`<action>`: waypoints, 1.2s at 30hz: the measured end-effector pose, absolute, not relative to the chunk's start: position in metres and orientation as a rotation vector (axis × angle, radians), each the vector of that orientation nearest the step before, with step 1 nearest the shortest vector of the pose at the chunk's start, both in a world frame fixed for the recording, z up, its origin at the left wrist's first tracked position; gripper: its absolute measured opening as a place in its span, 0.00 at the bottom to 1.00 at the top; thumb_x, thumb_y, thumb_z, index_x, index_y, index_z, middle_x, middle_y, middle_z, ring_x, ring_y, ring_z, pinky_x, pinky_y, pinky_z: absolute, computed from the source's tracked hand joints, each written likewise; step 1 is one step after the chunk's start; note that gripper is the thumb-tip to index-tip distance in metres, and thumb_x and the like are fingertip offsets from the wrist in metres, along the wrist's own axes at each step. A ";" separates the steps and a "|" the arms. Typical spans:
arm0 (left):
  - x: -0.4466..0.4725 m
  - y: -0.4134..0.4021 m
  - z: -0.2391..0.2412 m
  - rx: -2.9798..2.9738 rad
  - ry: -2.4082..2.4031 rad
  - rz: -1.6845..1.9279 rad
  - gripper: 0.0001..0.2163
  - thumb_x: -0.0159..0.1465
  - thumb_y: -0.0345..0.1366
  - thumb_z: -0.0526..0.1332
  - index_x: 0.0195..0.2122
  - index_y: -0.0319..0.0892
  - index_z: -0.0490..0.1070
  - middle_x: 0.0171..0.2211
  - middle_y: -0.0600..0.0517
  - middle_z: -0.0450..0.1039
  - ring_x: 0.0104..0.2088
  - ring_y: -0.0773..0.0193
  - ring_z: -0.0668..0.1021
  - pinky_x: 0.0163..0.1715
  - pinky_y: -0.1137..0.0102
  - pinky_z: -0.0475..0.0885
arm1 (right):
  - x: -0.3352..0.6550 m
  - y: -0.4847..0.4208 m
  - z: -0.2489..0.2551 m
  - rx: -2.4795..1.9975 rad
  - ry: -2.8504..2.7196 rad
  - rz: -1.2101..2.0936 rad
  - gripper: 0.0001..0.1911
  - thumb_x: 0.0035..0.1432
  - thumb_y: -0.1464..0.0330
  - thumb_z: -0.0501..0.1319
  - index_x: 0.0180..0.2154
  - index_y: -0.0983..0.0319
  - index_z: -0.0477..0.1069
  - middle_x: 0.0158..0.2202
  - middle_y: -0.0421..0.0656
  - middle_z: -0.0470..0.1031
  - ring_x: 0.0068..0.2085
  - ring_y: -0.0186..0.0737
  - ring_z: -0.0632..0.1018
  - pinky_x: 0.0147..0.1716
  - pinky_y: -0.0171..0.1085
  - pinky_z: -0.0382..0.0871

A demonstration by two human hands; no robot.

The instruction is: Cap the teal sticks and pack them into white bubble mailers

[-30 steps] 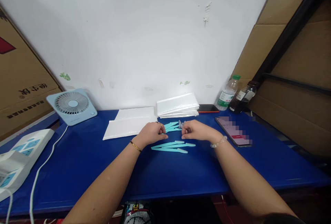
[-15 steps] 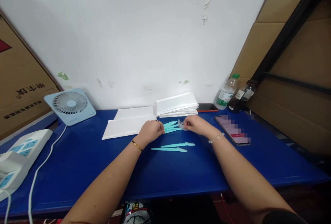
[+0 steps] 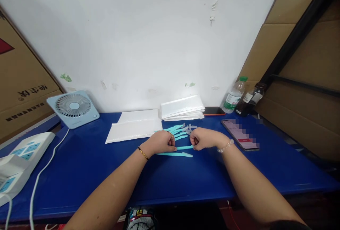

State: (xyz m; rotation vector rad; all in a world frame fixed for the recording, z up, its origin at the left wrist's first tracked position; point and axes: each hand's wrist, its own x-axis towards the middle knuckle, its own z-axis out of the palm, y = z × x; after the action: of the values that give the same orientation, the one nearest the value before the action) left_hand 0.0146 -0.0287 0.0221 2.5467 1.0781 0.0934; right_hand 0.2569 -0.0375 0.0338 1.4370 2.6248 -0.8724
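Note:
Both my hands meet over a turquoise eyebrow razor (image 3: 184,147) lying crosswise between them. My left hand (image 3: 162,141) has its fingers closed on the handle side. At the head end, my right hand (image 3: 205,139) pinches with thumb and fingers, covering the tip. Closer to me, a second eyebrow razor (image 3: 176,154) lies on the blue table (image 3: 186,180), its head to the right. Behind my hands is a loose group of several turquoise razors (image 3: 175,129), partly hidden by my left hand. Small translucent caps (image 3: 189,128) lie scattered at their right ends.
White padded envelopes (image 3: 132,131) lie at left, with a stack of envelopes (image 3: 183,108) by the wall. A phone (image 3: 240,134), another phone (image 3: 214,111), a water bottle (image 3: 233,97) and a dark bottle (image 3: 249,101) stand or lie right. A fan (image 3: 73,108) and power strip (image 3: 26,155) are left.
Both hands have come nearer to me from the razor group and caps. They now grip the farther of the two separate razors, which lay untouched before.

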 end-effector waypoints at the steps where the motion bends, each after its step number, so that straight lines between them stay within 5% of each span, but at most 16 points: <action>1: 0.015 -0.028 0.022 2.552 1.075 0.087 0.10 0.55 0.45 0.62 0.31 0.45 0.76 0.29 0.54 0.76 0.29 0.65 0.74 0.24 0.73 0.61 | 0.256 -0.037 0.034 1.437 2.657 -0.861 0.04 0.42 0.72 0.63 0.27 0.63 0.73 0.24 0.39 0.73 0.24 0.33 0.70 0.23 0.31 0.59; 11: 0.006 -0.013 0.028 2.638 1.312 0.243 0.07 0.58 0.35 0.58 0.27 0.41 0.74 0.30 0.50 0.77 0.30 0.63 0.75 0.28 0.71 0.62 | 0.267 -0.017 0.026 1.736 2.841 -0.679 0.04 0.49 0.71 0.60 0.28 0.64 0.74 0.26 0.42 0.75 0.27 0.34 0.72 0.27 0.31 0.60; 17: 0.003 -0.019 0.031 2.549 1.259 0.293 0.16 0.53 0.49 0.63 0.37 0.43 0.74 0.34 0.51 0.75 0.34 0.61 0.76 0.28 0.71 0.64 | 0.271 -0.020 0.034 1.943 2.937 -0.593 0.09 0.53 0.68 0.58 0.32 0.64 0.76 0.28 0.43 0.76 0.29 0.35 0.73 0.29 0.32 0.62; 28: 0.021 -0.040 0.024 2.745 1.036 0.050 0.08 0.59 0.41 0.61 0.29 0.43 0.73 0.27 0.53 0.75 0.28 0.64 0.74 0.27 0.71 0.59 | 0.253 -0.040 0.041 1.316 2.703 -1.202 0.14 0.45 0.60 0.66 0.31 0.64 0.77 0.24 0.40 0.74 0.25 0.33 0.71 0.25 0.30 0.62; 36: 0.011 -0.029 0.034 2.795 1.188 0.185 0.09 0.62 0.40 0.58 0.30 0.42 0.72 0.28 0.51 0.75 0.30 0.63 0.75 0.32 0.70 0.61 | 0.260 -0.031 0.036 1.427 2.914 -0.969 0.10 0.53 0.65 0.60 0.31 0.65 0.75 0.28 0.41 0.75 0.27 0.33 0.72 0.26 0.31 0.61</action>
State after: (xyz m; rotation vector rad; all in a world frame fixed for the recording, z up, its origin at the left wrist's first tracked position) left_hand 0.0113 -0.0293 0.0337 2.7945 1.1881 0.1851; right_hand 0.2603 -0.0314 0.0360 1.4267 2.9142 -0.9694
